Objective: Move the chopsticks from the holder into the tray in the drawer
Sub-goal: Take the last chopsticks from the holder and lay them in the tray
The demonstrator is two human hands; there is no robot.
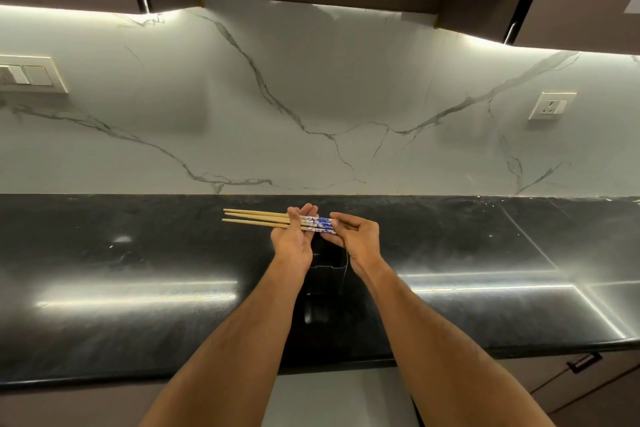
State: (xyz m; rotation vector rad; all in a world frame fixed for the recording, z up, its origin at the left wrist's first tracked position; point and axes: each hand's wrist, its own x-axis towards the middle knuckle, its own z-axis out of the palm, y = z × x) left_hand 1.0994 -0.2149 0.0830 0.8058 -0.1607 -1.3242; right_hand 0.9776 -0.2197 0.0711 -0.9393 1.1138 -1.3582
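Note:
Several wooden chopsticks (pixel 256 218) with blue-and-white patterned ends lie level above the black counter, tips pointing left. My left hand (pixel 292 239) grips them around the middle, thumb over the top. My right hand (pixel 356 236) pinches the patterned ends at the right. Beneath both hands stands a black square holder (pixel 327 270), partly hidden by my wrists. No drawer tray is in view.
The glossy black counter (pixel 138 270) runs the full width, backed by a white marble wall. A switch plate (pixel 27 74) is at left and a socket (pixel 552 106) at right. A drawer handle (pixel 585 362) shows under the counter's front edge at right.

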